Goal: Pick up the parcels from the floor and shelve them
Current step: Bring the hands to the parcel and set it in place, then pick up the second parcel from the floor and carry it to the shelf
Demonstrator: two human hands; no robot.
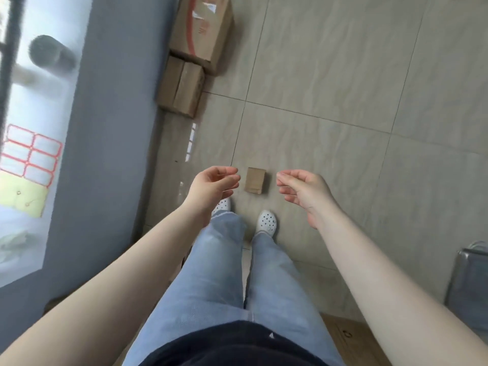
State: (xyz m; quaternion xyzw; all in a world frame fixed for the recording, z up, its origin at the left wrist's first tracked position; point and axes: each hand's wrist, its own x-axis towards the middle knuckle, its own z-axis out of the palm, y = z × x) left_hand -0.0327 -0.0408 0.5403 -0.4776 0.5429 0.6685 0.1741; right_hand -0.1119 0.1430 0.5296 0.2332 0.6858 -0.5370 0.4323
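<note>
Head | small parcel (255, 180) between empty left hand (214, 186), right hand (306, 192)

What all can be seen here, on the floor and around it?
small box: one, brown, on the floor tiles just ahead of the feet, between the two hands in the view
medium boxes: two, brown, side by side on the floor against the wall
large box: one, brown with red print, against the wall beyond the medium ones
wall: grey, left
label sheet: one, white with red borders, far left
bin: one, grey, right edge
shoes: two, white
jeans: blue
left hand: empty, fingers curled
right hand: empty, fingers curled
</note>
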